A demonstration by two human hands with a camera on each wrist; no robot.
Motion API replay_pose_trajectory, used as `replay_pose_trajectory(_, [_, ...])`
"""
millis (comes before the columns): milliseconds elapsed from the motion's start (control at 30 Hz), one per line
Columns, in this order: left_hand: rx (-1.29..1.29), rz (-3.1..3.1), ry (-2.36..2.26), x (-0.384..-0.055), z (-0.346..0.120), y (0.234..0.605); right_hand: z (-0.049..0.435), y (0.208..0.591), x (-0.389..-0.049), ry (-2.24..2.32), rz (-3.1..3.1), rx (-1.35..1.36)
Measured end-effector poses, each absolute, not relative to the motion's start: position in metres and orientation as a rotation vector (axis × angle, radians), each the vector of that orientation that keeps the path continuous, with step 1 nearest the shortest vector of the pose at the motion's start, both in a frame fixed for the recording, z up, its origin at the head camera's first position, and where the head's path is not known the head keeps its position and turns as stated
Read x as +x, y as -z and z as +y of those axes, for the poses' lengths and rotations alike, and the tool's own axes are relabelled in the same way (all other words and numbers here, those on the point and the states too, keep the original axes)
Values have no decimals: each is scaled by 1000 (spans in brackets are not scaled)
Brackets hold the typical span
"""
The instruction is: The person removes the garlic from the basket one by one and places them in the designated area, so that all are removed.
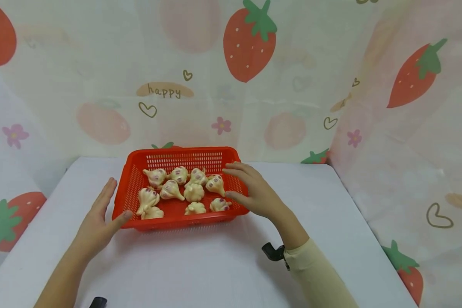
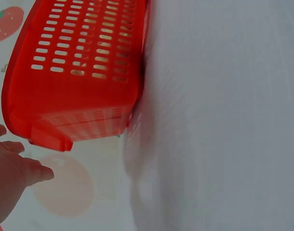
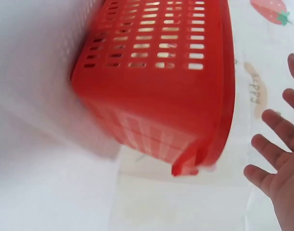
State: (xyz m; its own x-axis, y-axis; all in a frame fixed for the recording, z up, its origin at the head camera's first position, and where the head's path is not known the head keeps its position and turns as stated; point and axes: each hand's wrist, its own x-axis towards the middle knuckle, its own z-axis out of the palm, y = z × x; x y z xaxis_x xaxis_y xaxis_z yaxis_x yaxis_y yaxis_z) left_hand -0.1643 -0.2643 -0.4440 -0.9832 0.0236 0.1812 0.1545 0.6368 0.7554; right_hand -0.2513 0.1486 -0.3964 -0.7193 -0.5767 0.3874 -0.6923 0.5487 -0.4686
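Observation:
A red plastic basket (image 1: 177,221) with slotted walls stands on the white table, holding several garlic bulbs (image 1: 171,189) with purplish markings. Beside its left end is my left hand (image 1: 96,220), fingers extended and thumb spread toward the front left corner. My right hand (image 1: 254,191) hovers at the right end, its spread fingers overlapping the rim in the head view. Both wrist views show the basket's outer walls; in the right wrist view the fingers of the right hand (image 3: 282,154) are apart from the rim. Neither hand grips anything.
White cloth covers the table (image 1: 200,269). Behind it hangs a pale curtain (image 1: 312,77) printed with strawberries, hearts and flowers, continuing along both sides. A black wrist camera mount (image 1: 273,251) sits at the right cuff, and another black piece (image 1: 98,302) shows near the left forearm.

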Motion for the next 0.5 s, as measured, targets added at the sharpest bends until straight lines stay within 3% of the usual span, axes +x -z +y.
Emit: replay_pose_trajectory(500, [-141, -2642, 1369, -163, -261, 460, 108, 401, -266, -1112, -2617, 1272])
